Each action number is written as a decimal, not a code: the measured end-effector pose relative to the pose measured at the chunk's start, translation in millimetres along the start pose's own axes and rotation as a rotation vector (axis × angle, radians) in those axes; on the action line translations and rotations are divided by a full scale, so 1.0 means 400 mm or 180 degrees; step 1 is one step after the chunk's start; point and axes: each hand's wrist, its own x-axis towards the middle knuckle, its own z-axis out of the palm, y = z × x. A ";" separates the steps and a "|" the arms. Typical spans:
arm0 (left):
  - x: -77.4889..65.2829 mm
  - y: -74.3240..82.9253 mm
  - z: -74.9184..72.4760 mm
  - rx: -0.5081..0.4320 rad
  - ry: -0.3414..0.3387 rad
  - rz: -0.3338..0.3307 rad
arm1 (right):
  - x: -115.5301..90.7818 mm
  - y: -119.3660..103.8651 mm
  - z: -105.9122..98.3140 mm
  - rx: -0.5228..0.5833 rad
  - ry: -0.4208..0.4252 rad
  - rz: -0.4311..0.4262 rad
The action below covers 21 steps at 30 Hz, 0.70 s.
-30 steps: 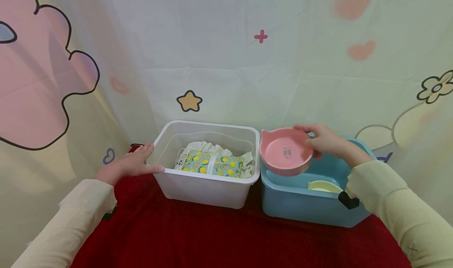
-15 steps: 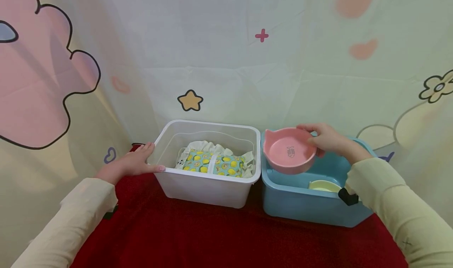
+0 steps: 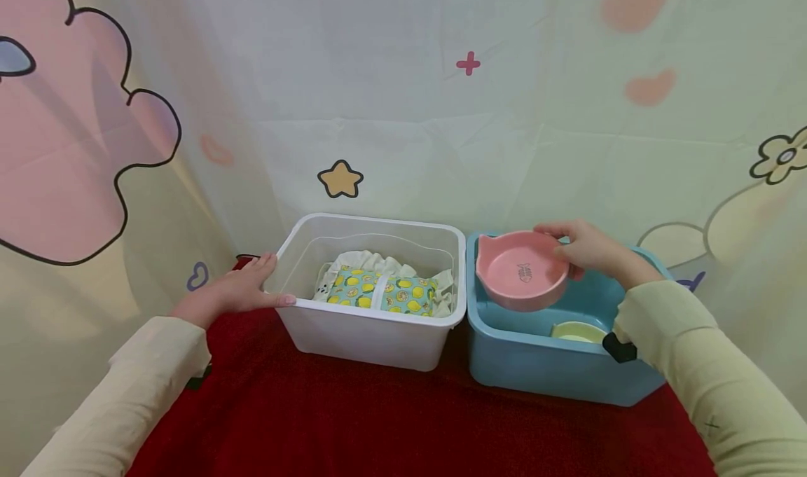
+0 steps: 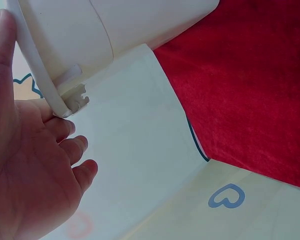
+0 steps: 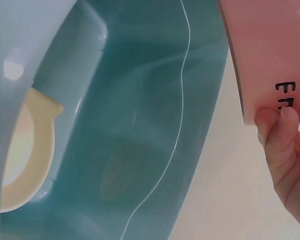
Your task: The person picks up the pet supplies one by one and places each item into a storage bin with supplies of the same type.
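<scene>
My right hand [image 3: 586, 246] pinches the side of a pink cat-eared pet bowl [image 3: 507, 270] with a fish print inside. The bowl is tilted over the left part of a blue bin [image 3: 536, 368]. Dark lettering on the pink pet bowl [image 5: 275, 55] shows in the right wrist view. Down in the bin sits a pale yellow bowl [image 5: 42, 145], partly hidden by the front wall. On the left, my left hand [image 3: 236, 295] rests at the front left corner of a white bin [image 3: 366, 337], thumb along its front rim, the other fingers loose at the left side.
Inside the white bin lies a lemon-print fabric item [image 3: 359, 288] with white ruffles and a pale band. Both bins stand side by side on a red cloth [image 3: 378, 421]. Close behind them hangs a printed curtain [image 3: 403, 148].
My right hand has moved the pink pet bowl a little to the right, away from the white bin's edge and farther over the blue bin. My left hand has stayed in place.
</scene>
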 end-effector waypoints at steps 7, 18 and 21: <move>-0.002 0.002 -0.001 -0.0023 -0.0006 -0.0015 | 0.006 0.009 0.004 -0.0009 -0.0003 0.0018; -0.005 0.008 0.000 -0.0028 0.0002 0.0016 | 0.016 0.027 0.011 0.0040 0.0002 0.0033; -0.004 0.005 0.000 -0.0030 0.0003 0.0017 | 0.020 0.033 0.014 0.0039 0.0001 0.0020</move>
